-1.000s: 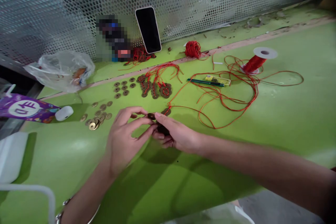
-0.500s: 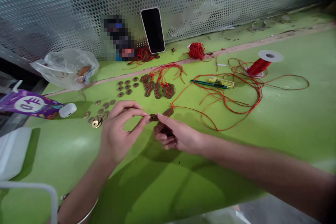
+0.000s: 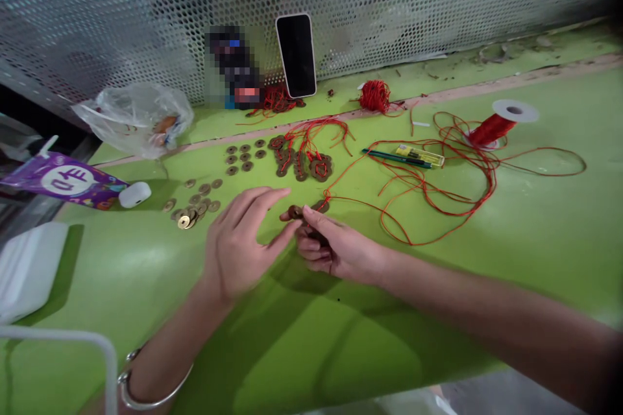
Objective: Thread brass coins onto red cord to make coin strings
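Note:
My right hand [image 3: 335,243] is closed on a strand of brown holed coins [image 3: 295,212], with thumb and index finger pinching the coin at its near end. Red cord [image 3: 327,194] runs through the coins and trails away to the right. My left hand [image 3: 246,240] is just left of that coin, its thumb and fingers spread apart and nothing visibly held. The thumb tip comes close to the coin; whether it touches, I cannot tell. Loose coins [image 3: 195,204] lie scattered left of my left hand. Part of the strand is hidden inside my right fist.
Behind my hands lie rows of coins [image 3: 246,157] and finished-looking red-corded coin bundles [image 3: 321,168]. A cord spool [image 3: 494,130], a yellow packet [image 3: 421,155] and a ball of red cord [image 3: 374,96] are farther right. A phone [image 3: 296,55] leans on the perforated metal panel [image 3: 365,0].
My left thumb and fingers have parted from the coin they were pinching. My right hand keeps hold of the strand. The whole view has shifted slightly.

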Demonstrator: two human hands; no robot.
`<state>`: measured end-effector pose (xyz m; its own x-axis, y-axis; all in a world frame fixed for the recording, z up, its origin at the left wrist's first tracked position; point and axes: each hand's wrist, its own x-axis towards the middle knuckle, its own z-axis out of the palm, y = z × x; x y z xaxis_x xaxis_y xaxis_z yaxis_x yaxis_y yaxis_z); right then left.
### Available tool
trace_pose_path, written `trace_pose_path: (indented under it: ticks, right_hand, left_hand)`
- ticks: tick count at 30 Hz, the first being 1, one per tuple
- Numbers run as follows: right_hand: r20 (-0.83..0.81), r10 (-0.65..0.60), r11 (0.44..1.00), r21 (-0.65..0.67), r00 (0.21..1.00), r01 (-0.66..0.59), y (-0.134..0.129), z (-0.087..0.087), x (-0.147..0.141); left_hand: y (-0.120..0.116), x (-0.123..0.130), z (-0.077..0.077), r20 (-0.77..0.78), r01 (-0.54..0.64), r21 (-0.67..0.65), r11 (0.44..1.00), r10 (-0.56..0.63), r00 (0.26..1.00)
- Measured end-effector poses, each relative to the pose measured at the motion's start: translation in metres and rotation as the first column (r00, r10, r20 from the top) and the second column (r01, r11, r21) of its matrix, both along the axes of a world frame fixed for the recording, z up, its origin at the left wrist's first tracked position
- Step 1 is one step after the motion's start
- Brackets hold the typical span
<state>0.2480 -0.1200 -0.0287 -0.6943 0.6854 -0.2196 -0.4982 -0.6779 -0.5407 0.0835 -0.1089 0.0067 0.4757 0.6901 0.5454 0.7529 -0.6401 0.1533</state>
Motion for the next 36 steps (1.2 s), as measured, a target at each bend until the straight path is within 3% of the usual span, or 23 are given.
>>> trace_pose_path:
  ticks: [8, 21, 27, 32, 36]
  right_hand:
    - [-0.084, 0.077, 0.997, -0.01, 0.993, -0.078, -0.002, -0.002, 0.0]
    - [-0.102, 0.129, 0.992, 0.025, 0.986, -0.128, -0.002, -0.005, 0.0]
    - [-0.042, 0.043, 0.997, 0.061, 0.998, -0.04, -0.001, -0.006, -0.001]
    - [-0.065, 0.039, 0.999, 0.038, 0.997, -0.037, -0.001, -0.005, -0.001]
    - [-0.041, -0.029, 0.995, -0.092, 0.999, 0.025, 0.0, -0.005, -0.003]
  left_hand:
    - [-0.003, 0.002, -0.002, 0.012, 0.089, 0.063, 0.994, -0.09, 0.996]
    - [-0.004, 0.001, -0.001, 0.002, 0.064, 0.048, 0.997, -0.064, 0.998]
    - [-0.003, -0.001, -0.002, -0.033, 0.077, 0.017, 0.997, -0.077, 0.997]
    - [-0.002, 0.001, 0.001, 0.008, 0.074, -0.032, 0.997, -0.074, 0.997]
    - [-0.008, 0.005, 0.008, 0.099, 0.056, -0.038, 0.998, -0.052, 0.994]
